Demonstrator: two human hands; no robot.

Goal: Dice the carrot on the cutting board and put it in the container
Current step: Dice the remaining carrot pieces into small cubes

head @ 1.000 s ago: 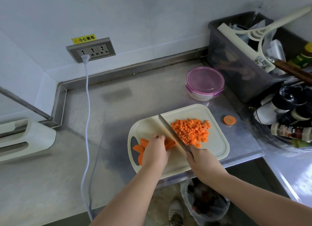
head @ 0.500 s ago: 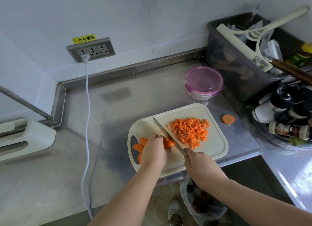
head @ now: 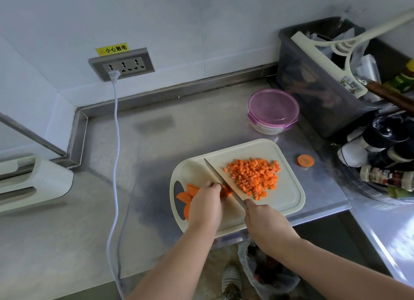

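- The uncut carrot slices (head: 187, 194) lay at the left end of the cutting board (head: 289, 196), by its handle hole, and reached rightward under the palm.
- The left hand (head: 207, 204) sat on them with curled fingers pinning them down, knuckles just beside the blade.
- The knife (head: 224, 183) ran diagonally, with its tip toward the board's far left edge and its handle near the front. The carrot to be cut lay on its left, so I judged the next cut would step leftward toward the fingers.
- The diced carrot (head: 254, 178) lay heaped right of the blade.
- The right hand (head: 265, 223) was wrapped tightly around the knife handle.
- The container (head: 273, 111) stood behind the board with its lid on, apart from it.
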